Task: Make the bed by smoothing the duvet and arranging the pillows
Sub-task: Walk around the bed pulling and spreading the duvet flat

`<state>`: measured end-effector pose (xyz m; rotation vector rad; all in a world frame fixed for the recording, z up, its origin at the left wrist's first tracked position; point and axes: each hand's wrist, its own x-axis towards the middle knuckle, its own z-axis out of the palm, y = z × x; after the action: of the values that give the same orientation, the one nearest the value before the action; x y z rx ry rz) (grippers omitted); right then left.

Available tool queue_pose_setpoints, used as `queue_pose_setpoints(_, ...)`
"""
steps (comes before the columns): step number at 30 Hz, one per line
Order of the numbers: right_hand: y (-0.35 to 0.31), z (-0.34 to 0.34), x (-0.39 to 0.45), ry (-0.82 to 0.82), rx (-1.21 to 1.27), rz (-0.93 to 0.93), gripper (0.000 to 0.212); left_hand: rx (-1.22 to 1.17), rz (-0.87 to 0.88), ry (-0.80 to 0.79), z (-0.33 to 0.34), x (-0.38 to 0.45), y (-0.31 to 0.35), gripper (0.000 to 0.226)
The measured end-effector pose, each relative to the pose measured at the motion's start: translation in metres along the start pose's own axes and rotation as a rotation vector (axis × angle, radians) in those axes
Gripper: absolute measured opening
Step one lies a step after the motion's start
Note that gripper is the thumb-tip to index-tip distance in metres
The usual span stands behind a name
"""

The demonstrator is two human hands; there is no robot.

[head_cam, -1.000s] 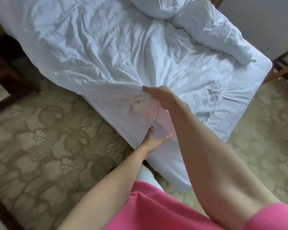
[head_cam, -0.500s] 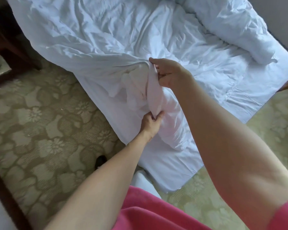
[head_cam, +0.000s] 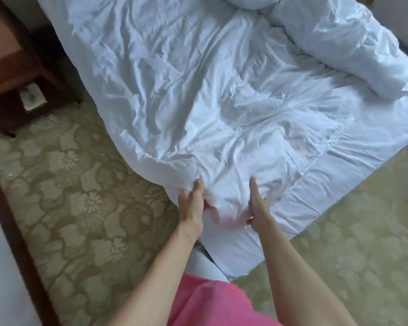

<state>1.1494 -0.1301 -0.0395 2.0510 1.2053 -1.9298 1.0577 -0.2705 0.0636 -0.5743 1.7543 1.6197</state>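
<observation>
The white duvet [head_cam: 198, 95] is lying rumpled across the bed, its near corner hanging over the mattress corner. The left hand [head_cam: 190, 205] and right hand [head_cam: 257, 205] are gripping that corner, each clamped on bunched fabric, slightly apart.

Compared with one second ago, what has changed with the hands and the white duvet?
The right hand, which held a bunch of the crumpled white duvet raised over the bed corner, has come down. The left hand moved up from beneath it. Both now grip the duvet's near corner side by side, low at the mattress edge. The rolled part of the duvet at the far right stayed put.
</observation>
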Motion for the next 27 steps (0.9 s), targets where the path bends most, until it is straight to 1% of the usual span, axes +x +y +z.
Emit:
queue_pose_setpoints(1, 0.009, -0.001, -0.004, -0.112, 0.095, 0.064, 0.104, -0.057, -0.023, -0.002, -0.001, -0.004, -0.002, 0.028)
queue_pose_setpoints(2, 0.012, -0.001, -0.009, -0.2, 0.179, 0.092, 0.092, -0.115, -0.049, 0.0, -0.003, -0.007, -0.004, 0.024)
queue_pose_setpoints(4, 0.008, 0.003, -0.015, -0.306, 0.275, 0.057, 0.071, -0.195, -0.086, -0.014, -0.006, -0.006, -0.006, 0.026)
queue_pose_setpoints(5, 0.004, 0.006, -0.02, -0.346, 0.294, 0.004, 0.068, -0.182, -0.074, -0.021, -0.009, -0.008, -0.007, 0.026)
queue_pose_setpoints(7, -0.009, 0.013, -0.038, -0.348, 0.271, -0.108, 0.068, -0.09, -0.005, -0.021, -0.015, -0.01, -0.008, 0.023)
queue_pose_setpoints(8, -0.014, 0.014, -0.049, -0.307, 0.271, -0.146, 0.06, -0.054, 0.031, -0.007, -0.018, -0.01, -0.009, 0.023)
queue_pose_setpoints(10, -0.02, 0.009, -0.068, -0.215, 0.329, -0.219, 0.036, -0.041, 0.1, -0.008, -0.026, -0.011, -0.014, 0.022)
queue_pose_setpoints(12, -0.022, -0.002, -0.09, -0.168, 0.389, -0.256, 0.033, -0.086, 0.164, -0.087, -0.03, -0.024, -0.023, 0.017)
queue_pose_setpoints(13, -0.019, -0.009, -0.101, -0.161, 0.42, -0.272, 0.033, -0.05, 0.167, -0.125, -0.032, -0.034, -0.031, 0.023)
queue_pose_setpoints(15, -0.012, -0.018, -0.125, -0.15, 0.454, -0.304, 0.032, 0.062, 0.092, -0.227, -0.031, -0.058, -0.059, 0.051)
queue_pose_setpoints(16, -0.005, -0.022, -0.135, -0.143, 0.471, -0.297, 0.032, 0.104, 0.04, -0.287, -0.029, -0.073, -0.078, 0.062)
queue_pose_setpoints(17, 0.002, -0.027, -0.147, -0.158, 0.518, -0.278, 0.031, 0.134, 0.01, -0.345, -0.026, -0.088, -0.097, 0.065)
queue_pose_setpoints(18, 0.008, -0.031, -0.159, -0.193, 0.573, -0.245, 0.03, 0.172, 0.021, -0.393, -0.021, -0.1, -0.115, 0.065)
queue_pose_setpoints(19, 0.014, -0.034, -0.171, -0.228, 0.617, -0.215, 0.031, 0.221, 0.067, -0.43, -0.016, -0.112, -0.129, 0.056)
queue_pose_setpoints(21, 0.023, -0.036, -0.189, -0.283, 0.626, -0.178, 0.037, 0.239, 0.164, -0.457, -0.003, -0.129, -0.148, 0.058)
queue_pose_setpoints(22, 0.025, -0.036, -0.197, -0.309, 0.612, -0.177, 0.04, 0.196, 0.166, -0.439, 0.002, -0.136, -0.15, 0.063)
queue_pose_setpoints(23, 0.026, -0.036, -0.204, -0.34, 0.59, -0.186, 0.04, 0.147, 0.125, -0.391, 0.007, -0.144, -0.148, 0.059)
queue_pose_setpoints(24, 0.026, -0.036, -0.209, -0.37, 0.578, -0.198, 0.038, 0.095, 0.075, -0.31, 0.01, -0.147, -0.144, 0.043)
queue_pose_setpoints(25, 0.026, -0.037, -0.211, -0.391, 0.545, -0.215, 0.037, 0.06, 0.021, -0.207, 0.011, -0.15, -0.139, 0.022)
queue_pose_setpoints(26, 0.027, -0.042, -0.209, -0.412, 0.495, -0.235, 0.038, 0.041, -0.018, -0.127, 0.008, -0.149, -0.136, 0.013)
queue_pose_setpoints(27, 0.026, -0.048, -0.204, -0.429, 0.41, -0.263, 0.04, 0.003, -0.032, -0.077, 0.001, -0.149, -0.134, 0.011)
